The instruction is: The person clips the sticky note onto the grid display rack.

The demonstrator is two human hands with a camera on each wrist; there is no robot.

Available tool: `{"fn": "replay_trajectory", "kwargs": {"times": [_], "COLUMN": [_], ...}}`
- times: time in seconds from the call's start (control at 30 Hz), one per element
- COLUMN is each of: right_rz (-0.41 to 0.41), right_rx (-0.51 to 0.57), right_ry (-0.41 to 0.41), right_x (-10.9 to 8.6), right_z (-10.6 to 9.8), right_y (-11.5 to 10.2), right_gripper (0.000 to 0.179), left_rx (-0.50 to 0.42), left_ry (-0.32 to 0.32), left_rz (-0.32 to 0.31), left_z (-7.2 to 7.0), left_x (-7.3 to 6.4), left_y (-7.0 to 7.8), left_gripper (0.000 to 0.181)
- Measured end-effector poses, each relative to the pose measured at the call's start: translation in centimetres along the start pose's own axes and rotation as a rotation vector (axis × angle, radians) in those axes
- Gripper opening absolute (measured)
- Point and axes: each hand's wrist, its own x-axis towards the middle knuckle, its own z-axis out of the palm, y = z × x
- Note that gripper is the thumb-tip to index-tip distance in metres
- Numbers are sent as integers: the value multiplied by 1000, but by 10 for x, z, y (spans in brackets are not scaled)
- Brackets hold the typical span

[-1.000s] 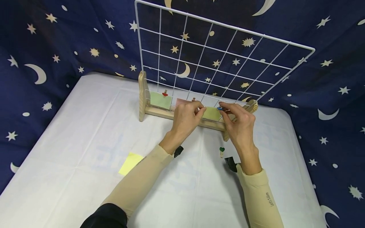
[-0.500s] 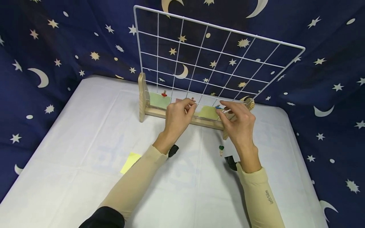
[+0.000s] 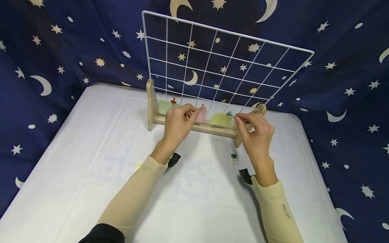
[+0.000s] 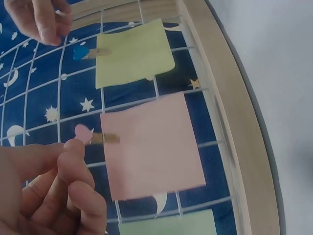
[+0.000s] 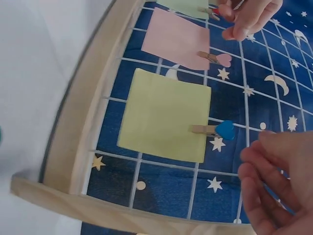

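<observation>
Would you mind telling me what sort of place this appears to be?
Probably an indoor tabletop, perhaps a makeshift craft or recording corner: a white-covered table, a dark blue curtain printed with stars and moons, and a white grid with notes clipped on.

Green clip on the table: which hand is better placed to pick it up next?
Probably the right hand: it looks empty and is nearer the green clip; the left hand is farther off, by the pink note.

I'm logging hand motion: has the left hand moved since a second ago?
Yes; the left hand moved leftward along the white grid, away from the yellow-green note.
</observation>
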Motion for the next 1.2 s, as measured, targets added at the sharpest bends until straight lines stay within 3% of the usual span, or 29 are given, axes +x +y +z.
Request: {"fn": "replay_trajectory", "kwargs": {"times": [0.47,0.77,0.93,1.2], "right_rz": [12,59,71,97], "right_rx": [-2,0,-11,-62], "right_ry": [-58,-136,-175,-232], "right_x": [-27,-41,-50,-61], "right_z": [-6,-5,-1,-12], "right_y": [1,6,9,13], "right_gripper": [3,5,4,5], "left_rx": [7,79,108,116], "left_ry": [-77,-161,-178,-200], "left_rz": [-32,-71,-72,-93], "left_z": [-35,-61,-73,-80], "left_x": [-9,-23,-30,-40], "left_y": [-9,-34,-43,-54], "left_gripper": [9,8,6,9]}}
